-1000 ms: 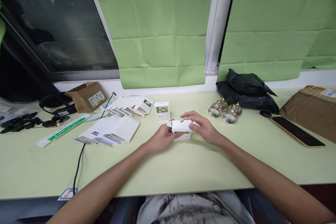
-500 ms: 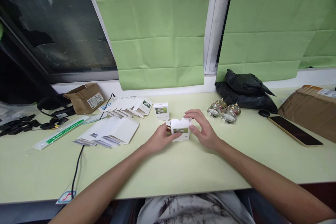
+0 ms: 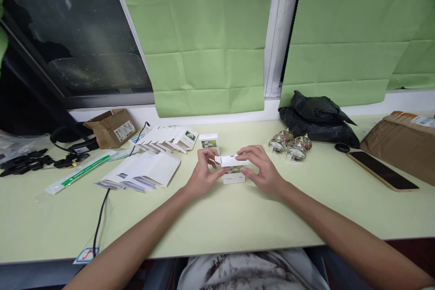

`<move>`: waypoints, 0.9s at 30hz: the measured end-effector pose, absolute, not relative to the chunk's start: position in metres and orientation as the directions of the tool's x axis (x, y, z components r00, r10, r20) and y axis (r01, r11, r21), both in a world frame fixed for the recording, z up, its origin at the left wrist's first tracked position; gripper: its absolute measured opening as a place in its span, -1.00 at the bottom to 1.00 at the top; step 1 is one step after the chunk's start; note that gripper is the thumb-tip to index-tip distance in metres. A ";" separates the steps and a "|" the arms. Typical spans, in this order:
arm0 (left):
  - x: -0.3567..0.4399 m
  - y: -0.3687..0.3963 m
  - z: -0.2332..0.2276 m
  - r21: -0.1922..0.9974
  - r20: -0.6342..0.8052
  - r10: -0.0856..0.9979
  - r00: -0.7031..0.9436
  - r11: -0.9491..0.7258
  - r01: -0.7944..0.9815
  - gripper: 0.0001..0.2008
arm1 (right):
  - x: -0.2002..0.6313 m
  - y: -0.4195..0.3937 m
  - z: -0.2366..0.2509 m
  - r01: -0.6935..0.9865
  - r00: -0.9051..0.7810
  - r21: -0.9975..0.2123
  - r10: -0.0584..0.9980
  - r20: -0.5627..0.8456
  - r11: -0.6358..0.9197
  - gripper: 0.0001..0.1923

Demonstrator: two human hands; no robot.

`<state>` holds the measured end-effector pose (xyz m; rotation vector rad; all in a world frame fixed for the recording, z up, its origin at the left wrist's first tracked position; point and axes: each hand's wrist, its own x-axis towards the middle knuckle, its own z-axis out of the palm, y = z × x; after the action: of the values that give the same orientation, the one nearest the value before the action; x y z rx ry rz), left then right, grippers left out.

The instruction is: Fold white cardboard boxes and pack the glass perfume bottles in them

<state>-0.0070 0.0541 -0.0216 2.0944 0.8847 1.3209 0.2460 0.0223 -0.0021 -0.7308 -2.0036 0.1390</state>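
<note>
1. We see a pale green table (image 3: 217, 222) bearing all items.
2. Our left hand (image 3: 201, 176) grips the small white box's (image 3: 234, 176) left side.
3. Our right hand (image 3: 260, 171) pinches its right side and raised top flap.
4. The box rests mid-table, just before a second box (image 3: 209, 142).

Both hands, left (image 3: 201, 173) and right (image 3: 262, 171), grip small white box (image 3: 232, 168).

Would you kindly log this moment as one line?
left hand: grips small white box | right hand: grips box, top flap open | second box: upright behind | table
</note>
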 end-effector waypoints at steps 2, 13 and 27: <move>-0.008 0.056 -0.022 0.695 0.603 0.737 0.305 -0.673 0.253 -0.57 | 0.246 0.022 -0.002 0.437 -0.356 -0.385 0.549 0.756 0.813 -0.75; -0.008 0.051 -0.013 0.511 0.682 0.613 0.398 -0.789 0.340 -0.69 | 0.247 0.023 -0.002 0.486 -0.368 -0.332 0.534 0.762 0.808 -0.74; -0.008 0.050 -0.016 0.505 0.652 0.624 0.432 -0.781 0.366 -0.71 | 0.248 0.028 -0.007 0.499 -0.388 -0.217 0.440 0.810 0.839 -0.71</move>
<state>-0.0085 0.0497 -0.0157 2.4009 0.8553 1.2753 0.2475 0.0283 -0.0073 -0.6892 -2.0346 -0.0755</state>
